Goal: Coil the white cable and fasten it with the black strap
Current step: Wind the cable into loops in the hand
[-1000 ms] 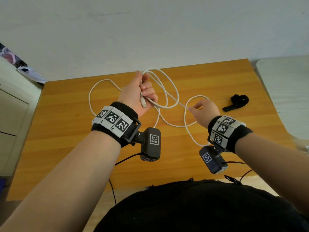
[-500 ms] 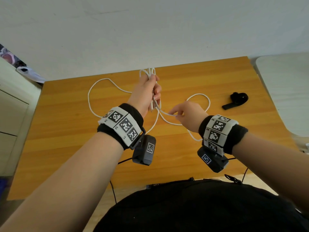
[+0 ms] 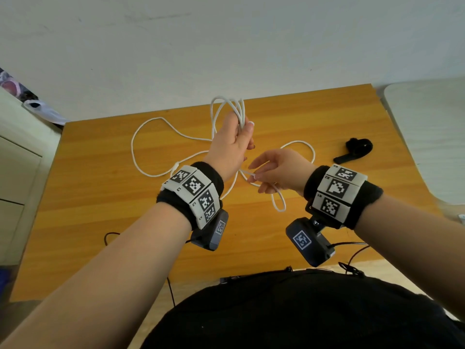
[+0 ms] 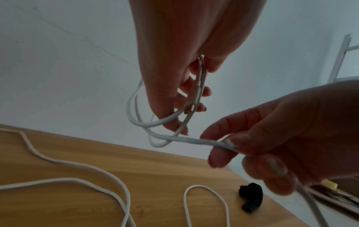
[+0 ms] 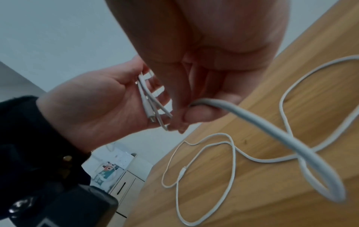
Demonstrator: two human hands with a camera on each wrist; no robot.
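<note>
My left hand [image 3: 234, 144] is raised over the wooden table [image 3: 100, 222] and grips several gathered loops of the white cable [image 3: 227, 107], with one plug end lying along its palm [image 4: 196, 98]. Just right of it, my right hand [image 3: 276, 170] pinches a strand of the same cable [image 4: 194, 140] between thumb and fingers [image 5: 202, 113]. The remaining cable lies in loose loops on the table [image 3: 141, 152], its other plug [image 5: 182, 170] resting flat. The black strap [image 3: 357, 149] lies curled on the table at the right, untouched.
A white wall rises behind the table's far edge. A pale cabinet [image 3: 15, 172] stands at the left and a light tabletop [image 3: 427, 137] at the right. Thin black wires [image 3: 352, 250] trail from the wrist cameras near the table's front edge.
My left hand has turned upright with the gathered loops bunched tighter. My right hand has drawn its strand leftward and closer to the left wrist, shrinking the loose loop on the table's right.
</note>
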